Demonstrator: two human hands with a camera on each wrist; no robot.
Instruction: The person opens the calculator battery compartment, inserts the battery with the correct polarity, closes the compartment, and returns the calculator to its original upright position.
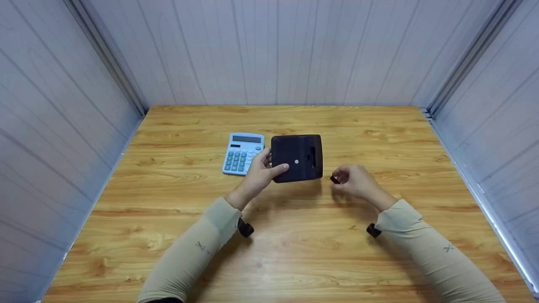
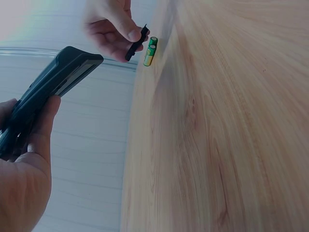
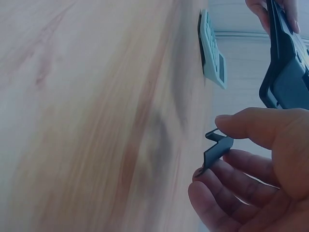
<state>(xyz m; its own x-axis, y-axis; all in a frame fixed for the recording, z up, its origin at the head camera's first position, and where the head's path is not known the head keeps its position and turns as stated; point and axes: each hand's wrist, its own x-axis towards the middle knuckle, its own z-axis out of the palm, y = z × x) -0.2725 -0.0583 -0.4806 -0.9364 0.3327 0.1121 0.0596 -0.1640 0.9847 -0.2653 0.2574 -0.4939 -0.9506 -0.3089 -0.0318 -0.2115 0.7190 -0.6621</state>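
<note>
My left hand (image 1: 260,171) grips a flat black device (image 1: 292,151) above the table, thumb on top and fingers beneath. Its back faces up, with a white dot and an uncovered battery slot near the right end. Just right of it, my right hand (image 1: 357,183) pinches a small black battery cover (image 3: 217,151) between thumb and fingers, apart from the device. Two green and yellow batteries (image 2: 150,52) are beside the right hand in the left wrist view; the head view does not show them. The device's front is hidden.
A light blue calculator (image 1: 236,156) lies face up on the wooden table (image 1: 261,261), left of the device and partly behind my left hand. Pale panel walls (image 1: 278,54) stand at the back and both sides.
</note>
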